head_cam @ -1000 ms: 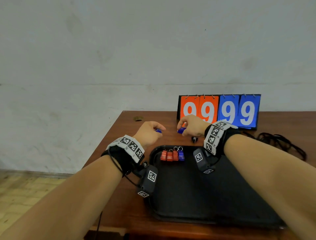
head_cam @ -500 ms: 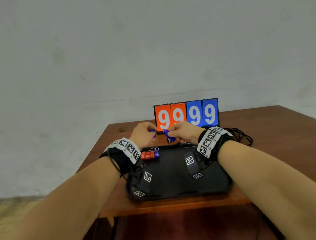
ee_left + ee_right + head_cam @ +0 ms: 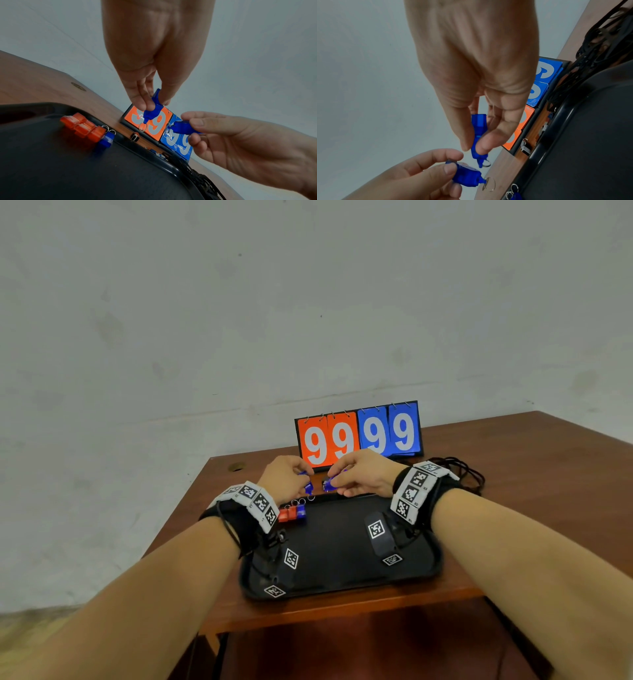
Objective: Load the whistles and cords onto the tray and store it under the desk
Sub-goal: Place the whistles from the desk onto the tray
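The black tray [image 3: 342, 573] lies on the wooden desk [image 3: 534, 491]. A row of orange whistles [image 3: 82, 125] and one blue whistle [image 3: 105, 140] sits in the tray's far left corner. Above the tray's far rim, my left hand [image 3: 306, 482] pinches a blue whistle [image 3: 152, 109] between thumb and forefinger, its key ring hanging down. Close beside it, my right hand [image 3: 334, 484] pinches a second blue whistle [image 3: 478, 135]. The black cords [image 3: 469, 474] lie in a tangle on the desk, right of the tray's far corner.
A flip scoreboard [image 3: 359, 436] reading 99 99 stands behind the tray. A small black piece [image 3: 134, 136] lies on the desk between the scoreboard and the tray. The desk's left edge and front edge are close to the tray; a white wall rises behind.
Both hands have come closer together and nearer the tray's far rim, each still pinching a blue whistle. The head view has pulled back and now shows the desk's front edge.
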The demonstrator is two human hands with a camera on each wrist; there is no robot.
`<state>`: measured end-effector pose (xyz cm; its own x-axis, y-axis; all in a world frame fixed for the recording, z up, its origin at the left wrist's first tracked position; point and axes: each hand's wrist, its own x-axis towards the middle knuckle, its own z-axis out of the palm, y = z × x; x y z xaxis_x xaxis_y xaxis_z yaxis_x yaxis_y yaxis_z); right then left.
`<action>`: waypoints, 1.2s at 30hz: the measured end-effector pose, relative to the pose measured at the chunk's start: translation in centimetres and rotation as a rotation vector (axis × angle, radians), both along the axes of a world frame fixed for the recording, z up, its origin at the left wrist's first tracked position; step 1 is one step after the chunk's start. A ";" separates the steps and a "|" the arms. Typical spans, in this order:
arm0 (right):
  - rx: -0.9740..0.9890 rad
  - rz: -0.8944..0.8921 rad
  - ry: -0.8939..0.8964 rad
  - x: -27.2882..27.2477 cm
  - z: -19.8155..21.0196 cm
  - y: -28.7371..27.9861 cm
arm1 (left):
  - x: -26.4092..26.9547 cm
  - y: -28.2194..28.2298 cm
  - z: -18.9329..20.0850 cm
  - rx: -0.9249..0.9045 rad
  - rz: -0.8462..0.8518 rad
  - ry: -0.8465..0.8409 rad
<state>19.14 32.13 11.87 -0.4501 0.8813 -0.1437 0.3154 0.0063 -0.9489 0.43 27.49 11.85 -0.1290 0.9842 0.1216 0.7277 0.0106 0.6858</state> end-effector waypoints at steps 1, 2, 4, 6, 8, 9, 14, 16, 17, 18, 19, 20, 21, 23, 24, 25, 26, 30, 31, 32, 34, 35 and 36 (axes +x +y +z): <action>0.008 0.001 -0.015 0.0 -0.1 0.0 | 0.0 0.0 -0.1 -0.011 -0.004 0.003; 0.010 0.006 -0.032 0.0 -0.2 0.0 | 0.0 0.0 -0.2 -0.022 -0.008 0.005; -0.005 0.021 -0.062 -0.2 -0.3 0.1 | 0.0 0.1 -0.4 -0.042 -0.014 0.005; -0.029 0.038 -0.087 -0.3 -0.4 0.2 | 0.0 0.3 -0.7 -0.058 -0.013 -0.002; -0.036 0.053 -0.115 -0.5 -0.6 0.4 | 0.1 0.6 -0.8 -0.074 -0.010 -0.001; -0.031 0.059 -0.133 -0.6 -0.7 0.4 | 0.1 0.7 -0.9 -0.084 -0.006 0.000; 0.030 0.091 -0.234 -1.1 -1.6 0.9 | -0.3 1.3 -1.8 -0.118 -0.031 0.072; 0.058 0.112 -0.266 -1.3 -2.1 1.2 | -0.5 1.8 -2.4 -0.121 -0.061 0.131; 0.083 0.117 -0.285 -1.4 -2.1 1.2 | -0.6 1.9 -2.4 -0.119 -0.070 0.159; 0.106 0.119 -0.304 -1.5 -2.3 1.5 | -0.7 2.2 -2.6 -0.117 -0.074 0.192; 0.131 0.114 -0.318 -1.6 -2.5 1.8 | -0.8 2.5 -2.8 -0.106 -0.073 0.229; 0.153 0.102 -0.326 -1.8 -2.6 2.2 | -0.9 2.8 -2.9 -0.090 -0.070 0.263; 0.172 0.080 -0.328 -2.0 -2.7 2.5 | -1.0 3.2 -3.0 -0.073 -0.063 0.284; 0.208 0.031 -0.339 -2.5 -2.9 3.2 | -1.1 3.9 -3.3 -0.049 -0.040 0.298; 0.232 0.010 -0.354 -2.7 -3.0 3.6 | -1.2 4.3 -3.4 -0.046 -0.027 0.305; 0.263 -0.006 -0.376 -3.0 -3.0 3.9 | -1.3 4.7 -3.6 -0.049 -0.016 0.315; 0.293 -0.019 -0.402 -3.3 -3.2 4.2 | -1.4 5.0 -3.8 -0.052 -0.007 0.327; 0.426 -0.022 -0.510 -4.2 -4.1 5.0 | -1.3 6.0 -4.6 -0.036 -0.027 0.390; 0.486 -0.030 -0.542 -4.4 -4.3 5.1 | -1.2 6.2 -4.7 -0.031 -0.042 0.414; 0.540 -0.042 -0.565 -4.5 -4.4 5.2 | -1.1 6.3 -4.8 -0.030 -0.055 0.435; 0.611 -0.061 -0.595 -4.8 -4.6 5.4 | -0.9 6.4 -4.9 -0.033 -0.074 0.461; 0.630 -0.057 -0.613 -4.9 -4.7 5.5 | -0.9 6.5 -5.0 -0.034 -0.083 0.470; 0.639 -0.045 -0.632 -5.1 -4.8 5.7 | -0.9 6.5 -5.1 -0.034 -0.091 0.478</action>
